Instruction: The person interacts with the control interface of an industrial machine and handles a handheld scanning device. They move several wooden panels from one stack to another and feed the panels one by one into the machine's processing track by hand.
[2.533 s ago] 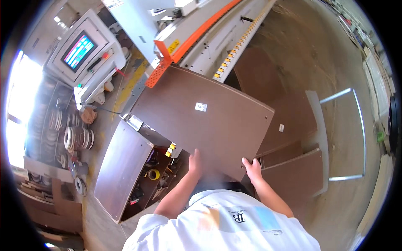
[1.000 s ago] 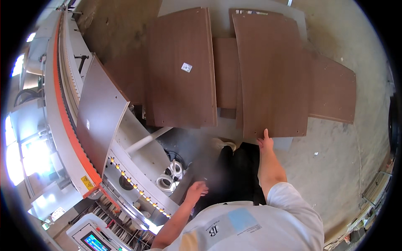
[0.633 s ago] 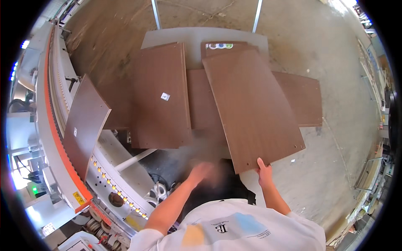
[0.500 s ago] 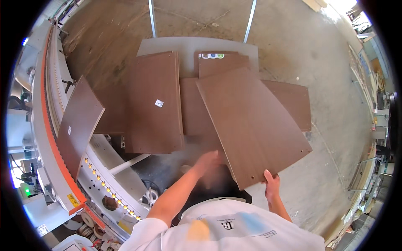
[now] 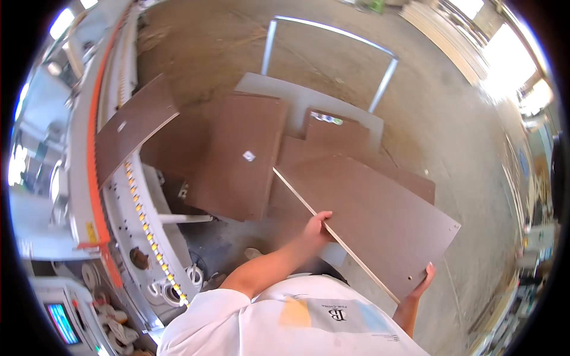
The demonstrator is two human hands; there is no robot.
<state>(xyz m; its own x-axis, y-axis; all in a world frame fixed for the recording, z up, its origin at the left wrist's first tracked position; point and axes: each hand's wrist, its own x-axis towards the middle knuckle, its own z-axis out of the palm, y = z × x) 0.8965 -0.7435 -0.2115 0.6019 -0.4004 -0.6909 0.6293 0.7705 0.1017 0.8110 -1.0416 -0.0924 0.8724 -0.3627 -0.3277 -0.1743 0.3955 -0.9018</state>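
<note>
A flat brown board (image 5: 368,219) with small drilled holes near its corners is held in front of me, tilted. My left hand (image 5: 318,226) grips its pale, unfinished long edge, thumb on top. At the board's near right end, my right hand (image 5: 423,281) holds the short edge with its fingers partly hidden underneath. Left of it lies a stack of brown boards (image 5: 240,148) bearing a small white label. Beyond the held board sits a smaller brown board stack (image 5: 338,130) with a coloured sticker.
A cart with a grey top (image 5: 261,84) and a metal handle frame (image 5: 332,26) carries the boards. To the left runs a long machine with an orange rail (image 5: 95,160) and yellow rollers (image 5: 145,228); another brown board (image 5: 133,127) rests on it. A lit screen (image 5: 62,323) stands lower left.
My left hand has moved onto the board's long edge and closed there. The held board has turned and come nearer, its pale edge now showing. The whole view has swung.
</note>
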